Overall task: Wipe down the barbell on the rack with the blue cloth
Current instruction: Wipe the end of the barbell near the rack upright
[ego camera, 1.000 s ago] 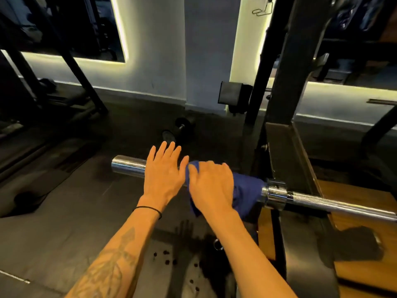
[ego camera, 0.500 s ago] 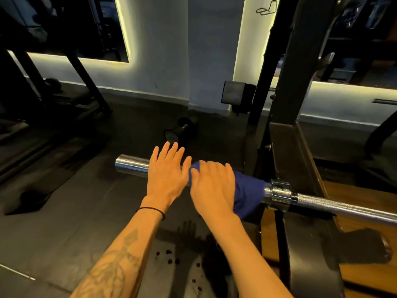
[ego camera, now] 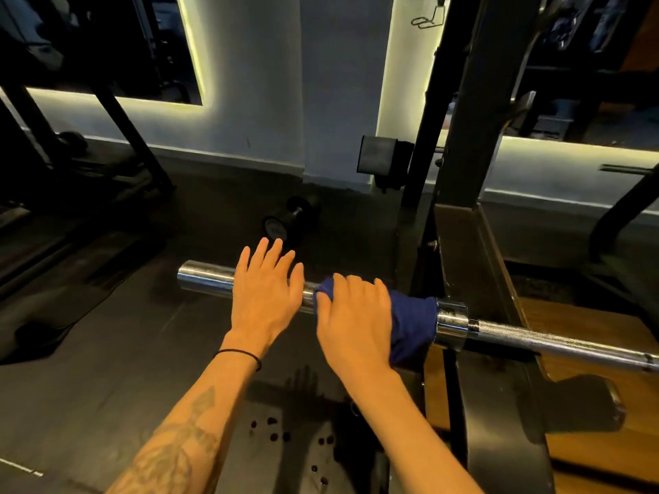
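Left hand (ego camera: pixel 265 297) lies flat on the bar (ego camera: pixel 205 281) sleeve, fingers straight. Right hand (ego camera: pixel 356 322) curls over the cloth (ego camera: pixel 410 322), wrapped around the sleeve right beside the collar (ego camera: pixel 451 324), near the rack (ego camera: pixel 467 172).

Barbell (ego camera: pixel 535 338) lies across the rack (ego camera: pixel 463 172), chrome sleeve end pointing left. Left hand (ego camera: pixel 265 297) flat on the sleeve, fingers straight and spread. Right hand (ego camera: pixel 356 322) just beside it, curled over the blue cloth (ego camera: pixel 410 322), which wraps the sleeve against the collar. Dumbbell (ego camera: pixel 285 222) on dark floor (ego camera: pixel 107 351) beyond.
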